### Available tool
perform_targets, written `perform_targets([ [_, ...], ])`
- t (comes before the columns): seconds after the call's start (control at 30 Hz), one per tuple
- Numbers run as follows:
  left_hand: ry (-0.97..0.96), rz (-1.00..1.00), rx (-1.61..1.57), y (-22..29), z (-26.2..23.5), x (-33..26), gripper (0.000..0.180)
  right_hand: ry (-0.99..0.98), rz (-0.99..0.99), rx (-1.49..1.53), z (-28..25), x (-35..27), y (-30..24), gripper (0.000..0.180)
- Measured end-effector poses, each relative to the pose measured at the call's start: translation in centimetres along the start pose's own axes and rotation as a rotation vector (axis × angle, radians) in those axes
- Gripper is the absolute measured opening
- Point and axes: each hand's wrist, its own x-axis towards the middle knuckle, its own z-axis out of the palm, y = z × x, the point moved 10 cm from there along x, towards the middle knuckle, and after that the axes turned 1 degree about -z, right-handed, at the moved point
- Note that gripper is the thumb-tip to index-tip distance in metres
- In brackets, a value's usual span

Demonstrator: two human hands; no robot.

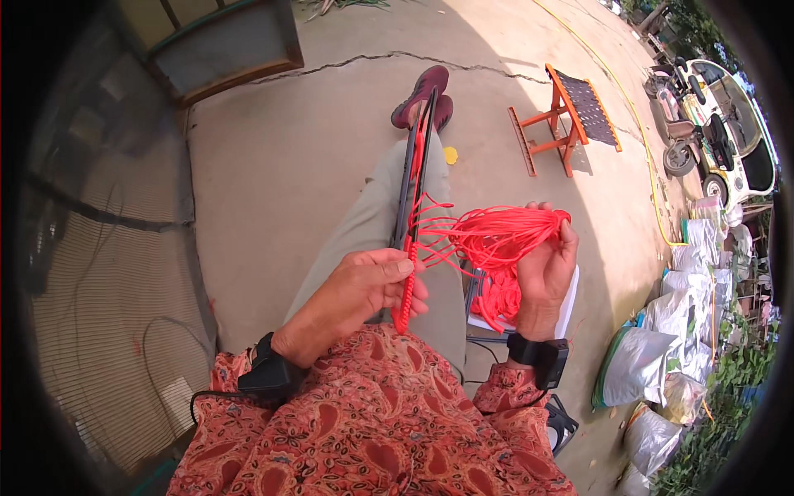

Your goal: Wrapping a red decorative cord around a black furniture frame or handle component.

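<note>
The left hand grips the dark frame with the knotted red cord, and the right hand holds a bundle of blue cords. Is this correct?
Not quite. The head view shows the cords in the right hand are red, not blue. The left hand does grip the dark frame with its knotted red cord.

Left hand (372,285) and right hand (546,269) both clenched

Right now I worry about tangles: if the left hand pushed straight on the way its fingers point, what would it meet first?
Probably the red cords stretched toward the right hand; the left hand already grips the dark frame. Depth is unclear.
</note>
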Motion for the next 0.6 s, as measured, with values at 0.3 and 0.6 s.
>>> perform_targets([
  [0.3, -0.037, 0.047, -0.141, 0.6, 0.0, 0.2, 0.035, -0.197, -0.045, 0.44, -6.5, -1.7, -12.7, 0.018],
  [0.6, -0.069, 0.027, -0.175, 0.8, -0.2, 0.3, 0.035, 0.047, 0.22, -0.485, -6.0, -5.1, 2.0, 0.056],
])
